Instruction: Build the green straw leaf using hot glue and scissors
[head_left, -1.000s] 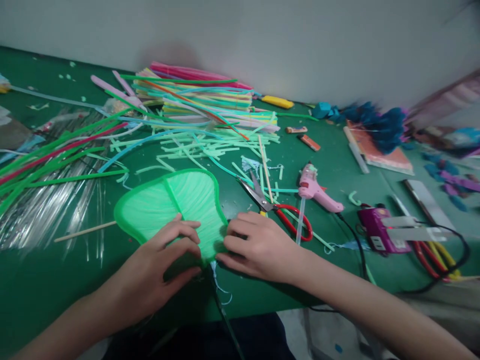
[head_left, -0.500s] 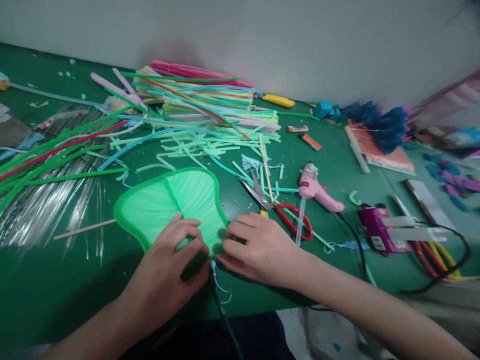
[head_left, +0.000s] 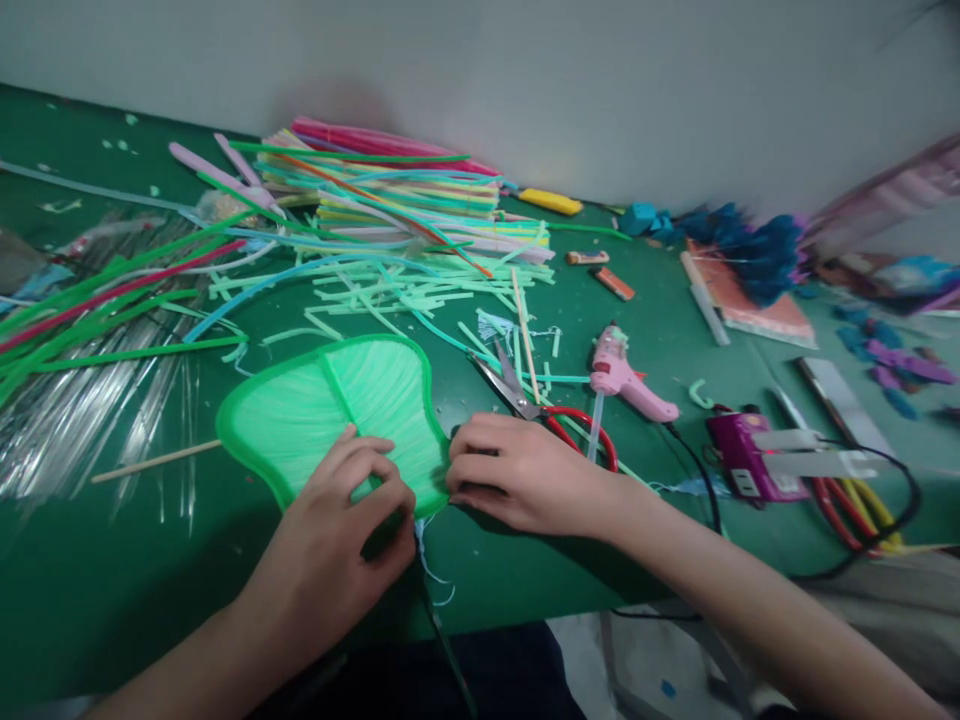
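Observation:
A pale green, pleated leaf-shaped panel (head_left: 285, 415) edged in fuzzy green pipe cleaner lies on the table in front of me. My left hand (head_left: 337, 520) rests across its lower edge, thumb and forefinger pinched there and other fingers lying on the pleats. At the right edge of the panel, my right hand (head_left: 525, 475) is closed with fingers curled against the rim; its fingertips are partly hidden. A wooden stick (head_left: 154, 462) pokes out at left. Below my left fingers dangle a pale blue thread (head_left: 435, 575) and a thin dark strip (head_left: 450, 650).
Red-handled scissors (head_left: 514, 385) lie open behind my right hand, beside a pink glue gun (head_left: 626, 380). Bundled pipe cleaners (head_left: 412, 200) and cut pale green pieces (head_left: 352, 285) lie along the back. Clear strips (head_left: 97, 430) spread left; a purple power box (head_left: 750, 455) sits right.
My right hand has shifted slightly along the panel's right edge, its fingers curling in more. My left hand keeps its pinch. The whole view has slid a little to the left.

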